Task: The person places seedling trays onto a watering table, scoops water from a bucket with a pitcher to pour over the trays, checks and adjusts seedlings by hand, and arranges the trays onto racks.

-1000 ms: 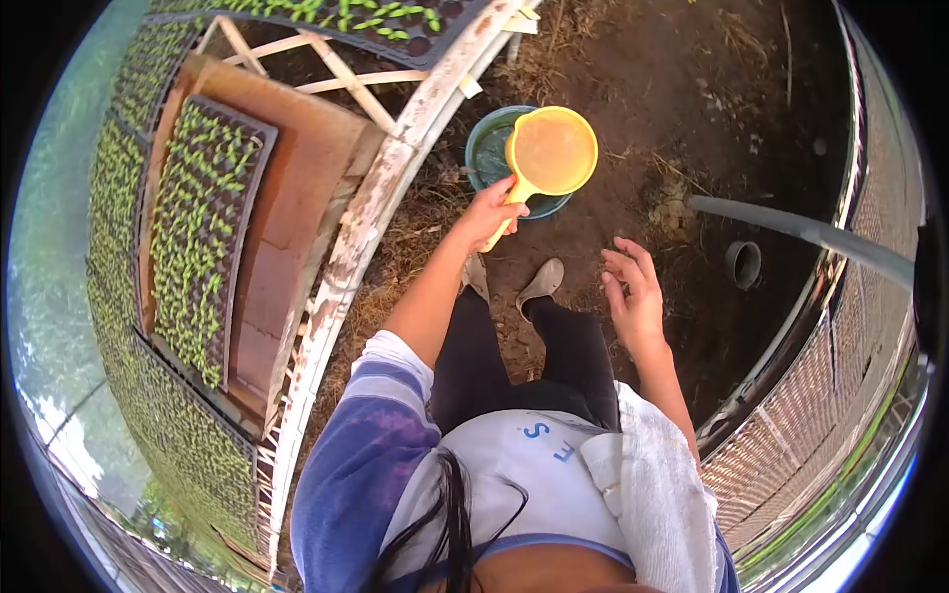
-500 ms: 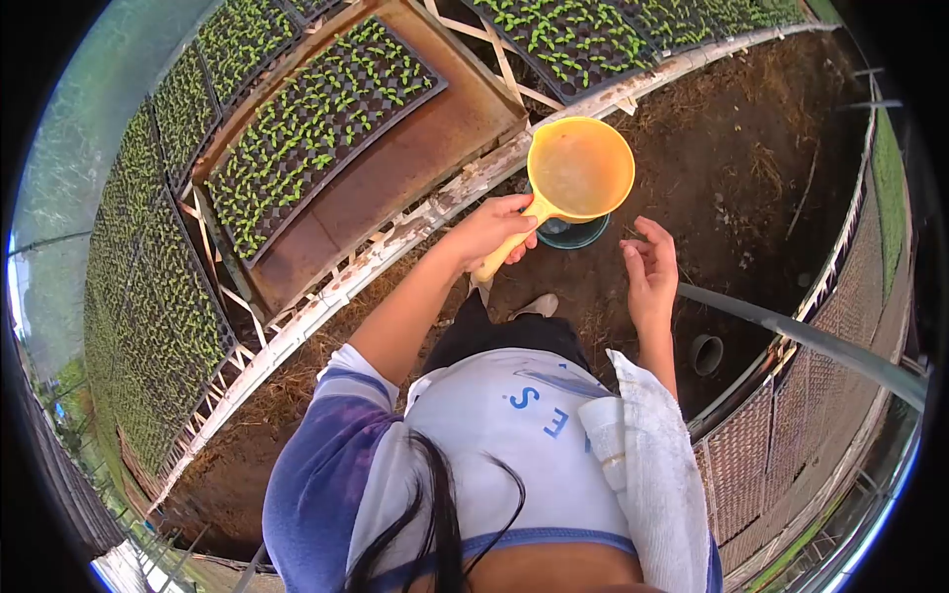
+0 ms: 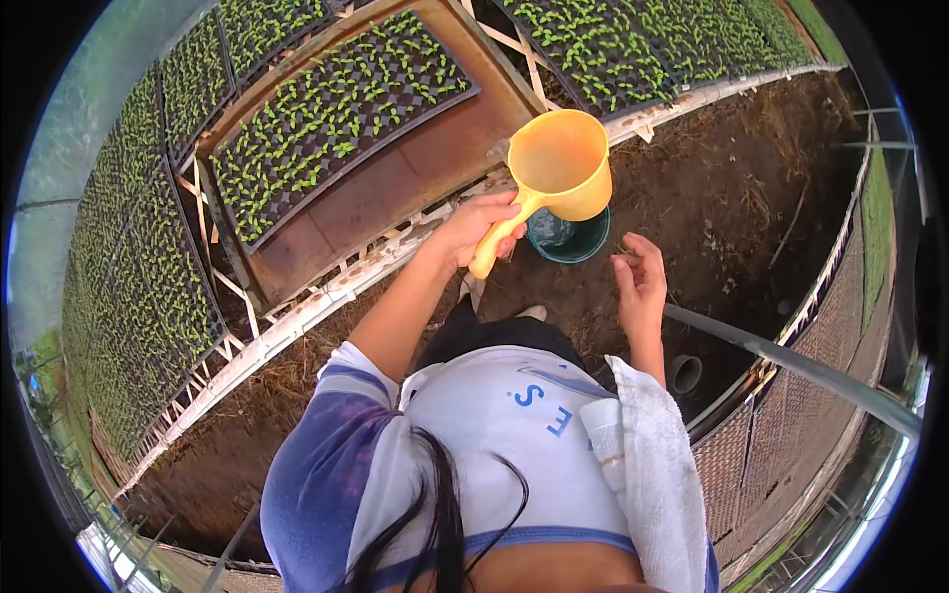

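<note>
A yellow water dipper [image 3: 585, 196] is in my left hand [image 3: 478, 229], whose fingers wrap around its handle. Its wide cup is tipped, with the mouth facing up toward me and the outer side showing; whether water is inside I cannot tell. Below and partly behind the cup stands a dark green bucket [image 3: 578, 255] with water showing in it. To the right of the bucket, my right hand [image 3: 645, 282] hovers open, fingers loosely bent and thumb apart, holding nothing. Left of the dipper, a black seedling tray [image 3: 346, 128] full of small green plants lies in a rusty metal pan [image 3: 395, 173].
More seedling trays [image 3: 129, 267] fill the bench on the left, and others [image 3: 633, 49] lie at the top right. A pale bench edge [image 3: 287, 318] runs diagonally past me. On the right, a grey pipe [image 3: 791, 361] slants over the soil floor [image 3: 712, 188], near a round pipe end [image 3: 684, 374].
The dipper has shifted slightly left and tilted, so more of its outer side shows. More of the bucket is uncovered beneath it. My right hand stays open, a little lower in view.
</note>
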Available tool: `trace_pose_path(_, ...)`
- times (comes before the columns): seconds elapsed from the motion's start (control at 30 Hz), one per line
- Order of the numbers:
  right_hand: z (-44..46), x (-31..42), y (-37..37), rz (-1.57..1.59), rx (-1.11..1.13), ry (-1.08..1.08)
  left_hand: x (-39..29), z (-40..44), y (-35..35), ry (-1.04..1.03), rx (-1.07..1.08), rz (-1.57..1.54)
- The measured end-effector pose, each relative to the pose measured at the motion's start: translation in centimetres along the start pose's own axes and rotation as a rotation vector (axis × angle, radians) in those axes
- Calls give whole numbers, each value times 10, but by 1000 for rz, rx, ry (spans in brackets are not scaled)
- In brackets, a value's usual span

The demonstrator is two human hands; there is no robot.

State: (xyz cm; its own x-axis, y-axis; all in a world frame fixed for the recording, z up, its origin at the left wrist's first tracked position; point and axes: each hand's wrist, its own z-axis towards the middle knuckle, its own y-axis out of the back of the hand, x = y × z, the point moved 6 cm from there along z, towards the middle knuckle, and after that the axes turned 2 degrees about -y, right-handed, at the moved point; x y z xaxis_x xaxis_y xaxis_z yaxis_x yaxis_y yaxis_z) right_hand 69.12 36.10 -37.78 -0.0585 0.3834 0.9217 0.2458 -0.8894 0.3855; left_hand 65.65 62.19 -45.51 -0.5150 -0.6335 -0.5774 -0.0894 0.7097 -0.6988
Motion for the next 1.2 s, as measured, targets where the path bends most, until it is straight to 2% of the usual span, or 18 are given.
trace_pose_path(0.17,3,-4,-8,9,16,-1,2,1,8,-3,11,-149)
trace_pose_path(1.2,6,7,-18,-73,65,-6,10,19,19,4,220,-530)
